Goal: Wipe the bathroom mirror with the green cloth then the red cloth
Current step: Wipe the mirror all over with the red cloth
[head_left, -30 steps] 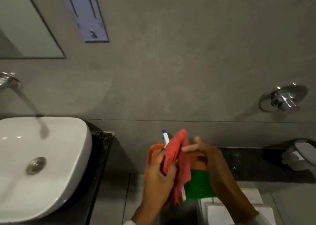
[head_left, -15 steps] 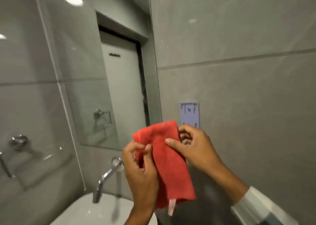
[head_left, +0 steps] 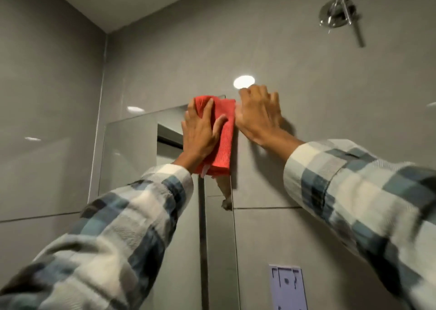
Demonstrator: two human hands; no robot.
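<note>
The red cloth (head_left: 224, 135) is folded and pressed flat against the top right corner of the mirror (head_left: 132, 149). My left hand (head_left: 200, 132) lies spread on the cloth and holds it to the glass. My right hand (head_left: 258, 114) rests flat on the grey tiled wall just right of the mirror's edge, its fingers touching the cloth's right side. The green cloth is out of view. Both plaid sleeves reach up from the bottom of the frame.
A chrome shower fitting (head_left: 339, 15) juts from the wall at upper right. A pale purple wall plate (head_left: 287, 286) sits low, right of the mirror. A round light reflection (head_left: 244, 82) shows on the tiles above my right hand. Grey tiled walls surround the mirror.
Both hands rose from chest height, where they held the red cloth between them, up to the mirror's top corner. The cloth is now pressed on the glass and the view has tilted upward.
</note>
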